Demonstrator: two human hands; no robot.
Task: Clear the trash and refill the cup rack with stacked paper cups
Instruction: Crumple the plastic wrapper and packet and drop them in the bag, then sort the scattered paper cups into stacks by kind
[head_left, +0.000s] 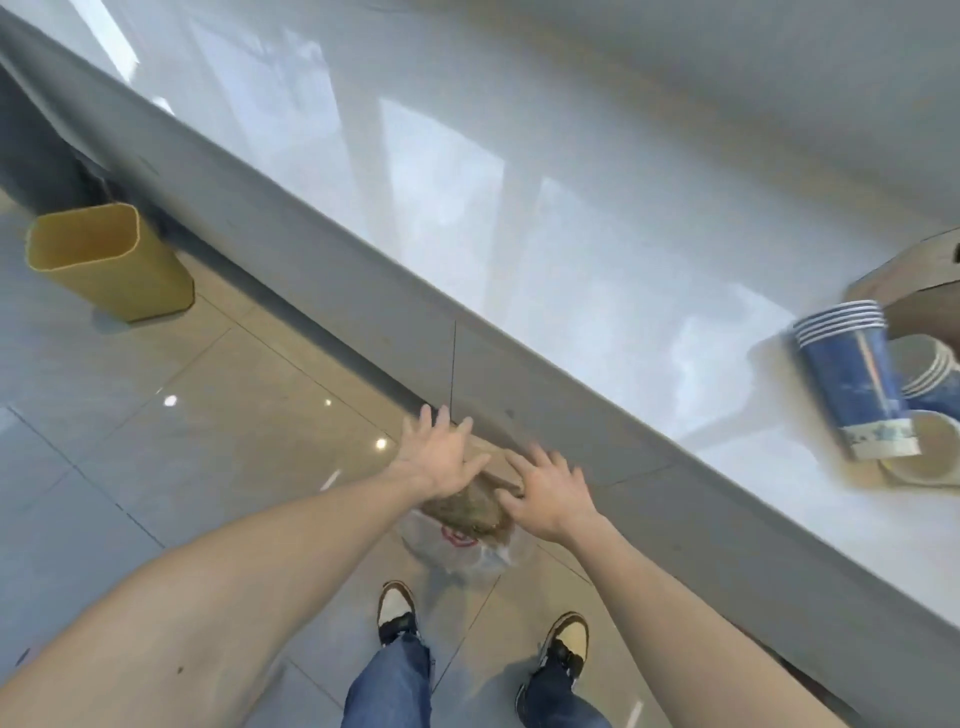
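Note:
My left hand (441, 457) and my right hand (550, 493) hover side by side, fingers spread, in front of the grey counter edge (322, 249). Between and just under them is a brownish trash bundle (470, 506), with a clear plastic bag (462, 545) bearing a red mark hanging below it, both blurred. I cannot tell whether the palms touch the bundle. At the right edge of the white countertop (519, 208), a stack of blue paper cups (852, 384) lies tilted. A second stack (935, 387) and loose cups (930, 452) lie behind it. A brown wooden rack (904, 280) is partly cut off there.
A yellow bin (109, 260) stands open on the tiled floor (182, 415) at the left, against the counter front. My two shoes (397, 613) and jeans show at the bottom, close to the counter.

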